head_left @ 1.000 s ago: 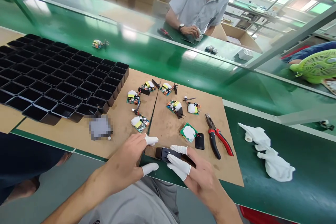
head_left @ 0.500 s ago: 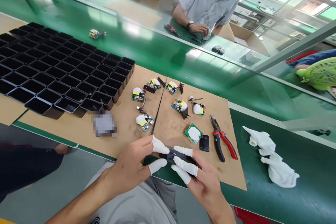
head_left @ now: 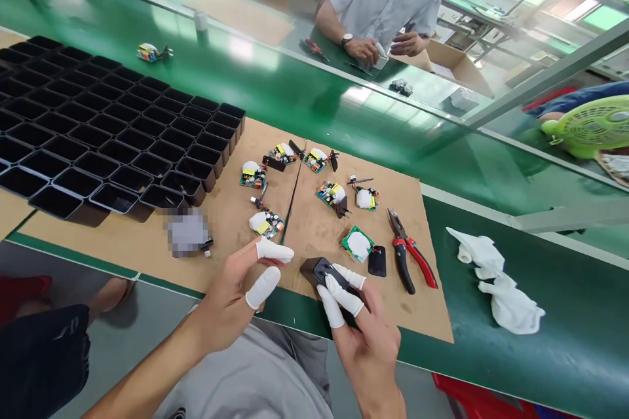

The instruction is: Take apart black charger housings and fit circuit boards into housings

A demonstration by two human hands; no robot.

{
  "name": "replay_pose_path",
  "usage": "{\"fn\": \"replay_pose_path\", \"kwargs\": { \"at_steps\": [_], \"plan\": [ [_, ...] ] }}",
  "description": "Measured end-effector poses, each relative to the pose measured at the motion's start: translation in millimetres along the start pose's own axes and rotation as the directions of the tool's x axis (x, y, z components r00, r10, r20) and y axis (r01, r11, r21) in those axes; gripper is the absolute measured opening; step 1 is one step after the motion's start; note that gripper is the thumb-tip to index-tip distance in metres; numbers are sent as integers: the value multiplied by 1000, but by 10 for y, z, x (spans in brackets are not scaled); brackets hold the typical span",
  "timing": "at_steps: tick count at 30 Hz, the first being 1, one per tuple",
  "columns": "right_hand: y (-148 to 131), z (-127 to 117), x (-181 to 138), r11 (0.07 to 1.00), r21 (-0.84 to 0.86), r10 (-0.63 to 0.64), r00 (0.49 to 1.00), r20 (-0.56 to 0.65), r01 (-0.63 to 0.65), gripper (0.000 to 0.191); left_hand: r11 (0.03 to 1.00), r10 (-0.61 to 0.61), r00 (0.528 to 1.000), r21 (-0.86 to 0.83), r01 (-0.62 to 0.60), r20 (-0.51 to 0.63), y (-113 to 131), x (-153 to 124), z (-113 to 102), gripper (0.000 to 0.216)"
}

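Note:
A black plastic adapter case (head_left: 314,272) is gripped in my right hand (head_left: 366,330), near the table's front edge. White finger cots cover that hand's fingertips, which press on the case's lid side. My left hand (head_left: 230,298) is apart from the case, to its left, with cotted thumb and index finger spread and nothing between them. Just beyond the case lies a green circuit board (head_left: 358,244) with a white blob on it, wired to a small black plate (head_left: 377,261). Another circuit board (head_left: 265,224) is close beyond my left hand.
Rows of open black cases (head_left: 122,163) fill the left. More circuit boards (head_left: 331,195) lie on the cardboard (head_left: 304,222). Red-black pliers (head_left: 407,255) and white cloth-like pieces (head_left: 511,308) are at right. A co-worker (head_left: 383,13) sits across, handling a white item.
My left hand has let go of the black case and drawn back to the left. My right hand keeps the case, which now shows more of its side. The co-worker's second hand has appeared.

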State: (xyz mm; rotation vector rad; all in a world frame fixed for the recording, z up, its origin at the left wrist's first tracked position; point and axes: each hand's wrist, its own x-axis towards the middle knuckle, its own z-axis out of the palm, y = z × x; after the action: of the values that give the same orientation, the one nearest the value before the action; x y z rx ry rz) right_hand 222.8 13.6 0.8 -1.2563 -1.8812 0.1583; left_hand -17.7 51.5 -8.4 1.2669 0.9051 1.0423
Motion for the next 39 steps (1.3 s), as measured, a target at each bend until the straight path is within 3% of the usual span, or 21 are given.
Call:
{"fn": "replay_pose_path", "kwargs": {
  "at_steps": [6, 12, 17, 20, 24, 29, 34, 39],
  "plan": [
    [-61, -44, -7, 998, -50, -26, 998, -65, 23, 54, 999, -38, 999, 14, 38, 18, 21, -12, 11, 41],
    [-139, 107, -77, 997, -65, 41, 996, -74, -46, 49, 998, -22, 1000, 53, 22, -6, 27, -6, 13, 45],
    [-90, 178, -158, 986, -167, -17, 996, -92, 2, 74, 998, -21, 1000, 60, 23, -23, 8, -12, 8, 47],
    [-85, 175, -147, 982, -188, -50, 996, -80, 34, 84, 1000, -16, 999, -22, 15, -33, 7, -4, 8, 50],
    [-170, 103, -81, 983, -183, -42, 996, -74, 28, 77, 991, -31, 998, -133, 23, -54, 6, 16, 11, 49],
    [-271, 85, -107, 965, -261, -42, 979, -202, -12, 78, 986, -49, 998, -163, 40, -50, 11, 19, 13, 48],
    [-184, 158, -152, 971, -239, -20, 997, -76, 1, 64, 983, -29, 996, -184, 14, -83, 30, 30, 0, 47],
    [-115, 77, -69, 984, -166, 61, 998, -25, -64, 45, 984, -74, 997, -163, 68, -34, 50, 42, -4, 50]
  ]
}}
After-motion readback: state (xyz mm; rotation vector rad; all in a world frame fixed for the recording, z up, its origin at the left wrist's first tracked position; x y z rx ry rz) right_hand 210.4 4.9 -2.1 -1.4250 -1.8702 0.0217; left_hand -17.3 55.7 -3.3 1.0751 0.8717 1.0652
